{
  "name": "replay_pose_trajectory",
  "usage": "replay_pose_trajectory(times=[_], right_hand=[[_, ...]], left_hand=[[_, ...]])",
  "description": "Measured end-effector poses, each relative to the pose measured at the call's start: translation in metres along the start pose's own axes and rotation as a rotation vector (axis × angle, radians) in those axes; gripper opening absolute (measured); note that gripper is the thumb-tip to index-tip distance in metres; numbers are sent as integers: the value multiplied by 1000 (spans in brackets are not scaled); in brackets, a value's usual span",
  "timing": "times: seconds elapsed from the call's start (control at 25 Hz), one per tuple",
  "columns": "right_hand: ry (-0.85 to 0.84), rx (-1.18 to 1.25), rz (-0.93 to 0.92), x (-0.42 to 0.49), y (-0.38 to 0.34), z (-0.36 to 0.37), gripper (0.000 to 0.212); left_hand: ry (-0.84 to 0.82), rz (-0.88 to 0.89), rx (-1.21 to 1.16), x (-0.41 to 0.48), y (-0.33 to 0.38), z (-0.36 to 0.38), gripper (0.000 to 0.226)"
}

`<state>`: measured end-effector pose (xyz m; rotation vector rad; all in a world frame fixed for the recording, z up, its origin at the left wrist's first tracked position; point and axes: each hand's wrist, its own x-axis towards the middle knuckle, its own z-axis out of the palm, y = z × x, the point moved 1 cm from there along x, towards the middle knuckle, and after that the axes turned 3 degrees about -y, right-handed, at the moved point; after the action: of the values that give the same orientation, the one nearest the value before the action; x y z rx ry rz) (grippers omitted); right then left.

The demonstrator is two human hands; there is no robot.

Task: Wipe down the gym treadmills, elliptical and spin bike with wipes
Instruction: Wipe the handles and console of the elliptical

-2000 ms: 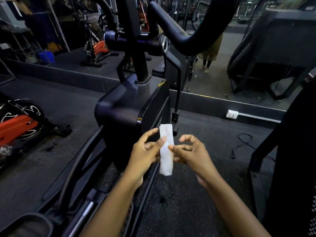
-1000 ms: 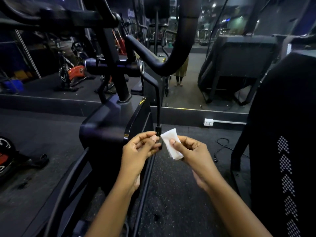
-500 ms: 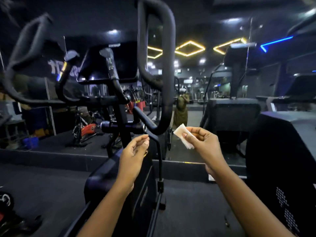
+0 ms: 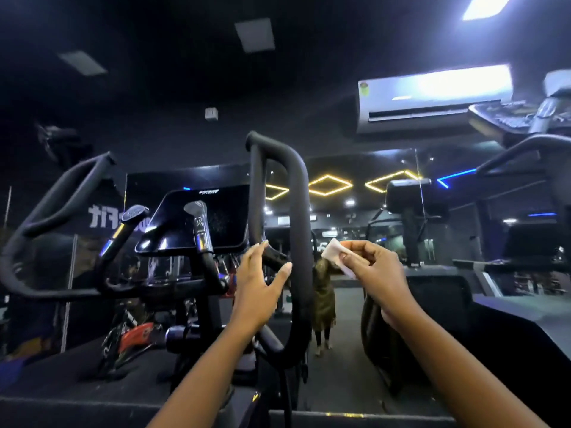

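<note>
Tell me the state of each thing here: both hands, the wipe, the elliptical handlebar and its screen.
left hand: open, fingers by the elliptical handlebar, not curled round it
right hand: pinches the wipe
wipe: folded, held up, apart from the handlebar
elliptical handlebar: upright, ungripped
console screen: dark

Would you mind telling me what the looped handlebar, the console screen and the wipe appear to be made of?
The looped handlebar: likely foam or rubber sleeving over a tube; matte black, no glints.
The console screen: glossy glass or plastic; it mirrors light spots.
The wipe: thin white paper or nonwoven sheet, folded and creased where the right hand pinches it.
</note>
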<state>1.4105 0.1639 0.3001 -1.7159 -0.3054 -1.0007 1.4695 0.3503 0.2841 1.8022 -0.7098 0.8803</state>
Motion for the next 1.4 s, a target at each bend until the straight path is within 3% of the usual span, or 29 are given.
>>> replay_pose_trajectory(times=[0.32,0.56,0.8,0.92,1.04,1.2,1.4], right_hand=[[50,-146,-312,99,-38,44,16],[108,-390,-521,162,-57,84,20],[189,-626,-724,226,-74,118,23],[148,-766,-733,253,-70,139,25],[87,-710,-750,253,-56,150,32],[26,-578,-804,221,-33,148,31],[-41,-574,-826,174,-8,142,22]], left_hand=[[125,-34,-335,123,-47,-16,62],[33,41,-500,177,-64,-6,56],[-34,74,-688,194,-66,8,64],[-27,71,-757,194,-67,10,50],[-54,54,-814,190,-67,12,34],[-40,71,-834,189,-71,16,36],[27,112,-794,183,-82,25,68]])
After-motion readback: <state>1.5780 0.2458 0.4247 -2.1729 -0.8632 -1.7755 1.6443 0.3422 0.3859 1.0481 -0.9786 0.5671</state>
